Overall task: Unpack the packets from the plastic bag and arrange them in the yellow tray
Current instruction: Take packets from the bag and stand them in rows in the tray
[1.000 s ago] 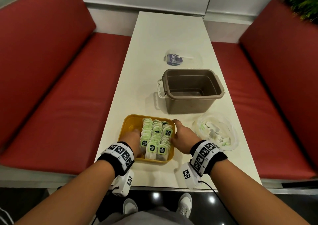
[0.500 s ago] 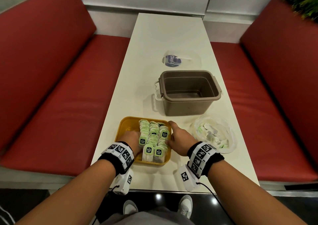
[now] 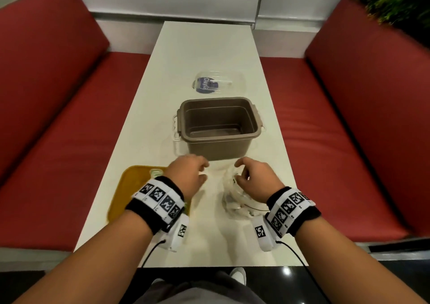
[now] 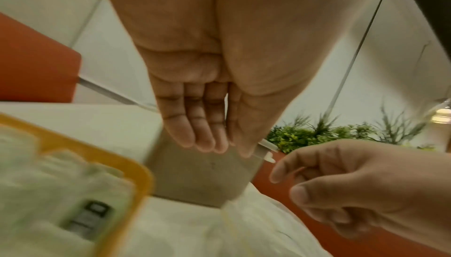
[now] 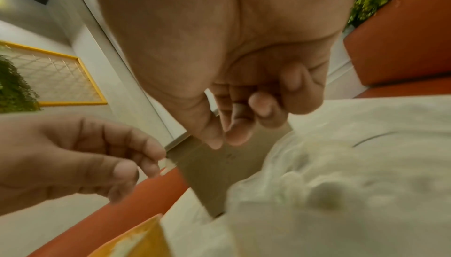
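Observation:
The yellow tray [image 3: 125,187] lies at the table's near left, mostly hidden by my left wrist. Green-and-white packets [image 4: 73,193] fill it, blurred in the left wrist view. The clear plastic bag [image 3: 235,196] with more packets lies to the tray's right, under my right hand [image 3: 239,173]. That hand hovers over the bag with fingers loosely curled, holding nothing that I can see. My left hand [image 3: 204,171] is in the air between tray and bag, fingers [image 4: 202,141] nearly straight and empty. The two hands are close, a small gap apart.
A brown plastic tub [image 3: 218,126], empty inside, stands just beyond both hands. Behind it lies a clear lid with a blue label [image 3: 216,82]. Red bench seats [image 3: 69,140] flank the narrow white table [image 3: 209,43].
Both hands have left the sides of the packet rows in the tray and moved right and forward, to the bag. The view has shifted with them.

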`<action>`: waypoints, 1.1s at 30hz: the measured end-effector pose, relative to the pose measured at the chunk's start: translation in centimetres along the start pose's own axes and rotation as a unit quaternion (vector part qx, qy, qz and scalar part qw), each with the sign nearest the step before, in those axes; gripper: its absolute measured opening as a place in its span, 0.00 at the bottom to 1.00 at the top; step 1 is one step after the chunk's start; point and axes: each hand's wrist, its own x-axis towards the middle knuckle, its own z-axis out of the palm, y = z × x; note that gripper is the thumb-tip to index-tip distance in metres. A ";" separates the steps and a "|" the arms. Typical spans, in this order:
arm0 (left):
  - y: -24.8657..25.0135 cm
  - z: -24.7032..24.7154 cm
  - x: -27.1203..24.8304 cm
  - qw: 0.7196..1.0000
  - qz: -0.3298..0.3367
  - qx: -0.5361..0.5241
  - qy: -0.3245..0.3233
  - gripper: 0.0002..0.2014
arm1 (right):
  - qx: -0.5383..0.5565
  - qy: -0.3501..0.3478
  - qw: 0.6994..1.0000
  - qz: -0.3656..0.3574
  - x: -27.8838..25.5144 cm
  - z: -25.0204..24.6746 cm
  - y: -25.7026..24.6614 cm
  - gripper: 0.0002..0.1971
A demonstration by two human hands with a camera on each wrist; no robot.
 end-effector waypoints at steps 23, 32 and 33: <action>9.8 12.2 9.9 0.979 -0.192 -0.020 -0.070 0.06 | -0.011 -0.081 0.997 -0.002 -1.8 -0.7 10.5 0.61; 10.9 11.6 9.3 0.980 -0.163 -0.107 -0.041 0.08 | 0.012 -0.080 0.997 -0.006 -1.4 -1.3 10.9 0.52; 10.8 11.4 9.1 0.981 -0.145 -0.126 -0.034 0.09 | 0.023 -0.074 0.997 -0.009 -1.3 -1.5 10.9 0.49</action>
